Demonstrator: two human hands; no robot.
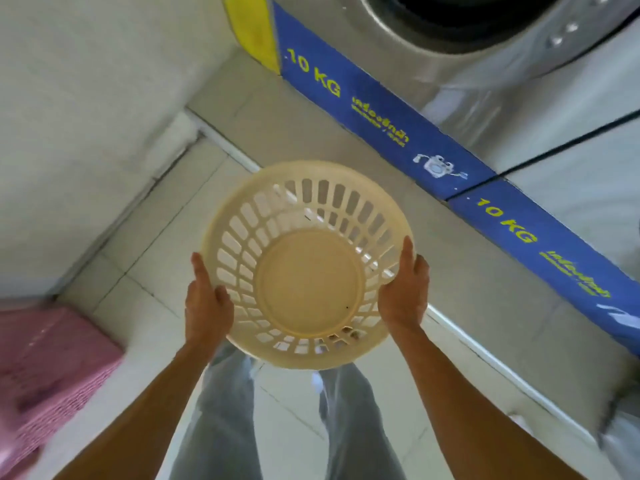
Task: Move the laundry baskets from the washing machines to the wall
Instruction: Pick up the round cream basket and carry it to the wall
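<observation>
A round cream plastic laundry basket (308, 271) with slotted sides hangs in the air in front of me, empty, its opening facing up. My left hand (206, 303) grips its left rim and my right hand (403, 292) grips its right rim. The washing machines (485, 64) stand at the upper right on a blue base marked "10 KG". The white wall (86, 116) runs along the left.
A pink woven laundry basket (45, 368) sits on the tiled floor at the lower left, by the wall. A raised white strip (485, 355) runs along the floor in front of the machines. My legs in grey trousers show below the basket.
</observation>
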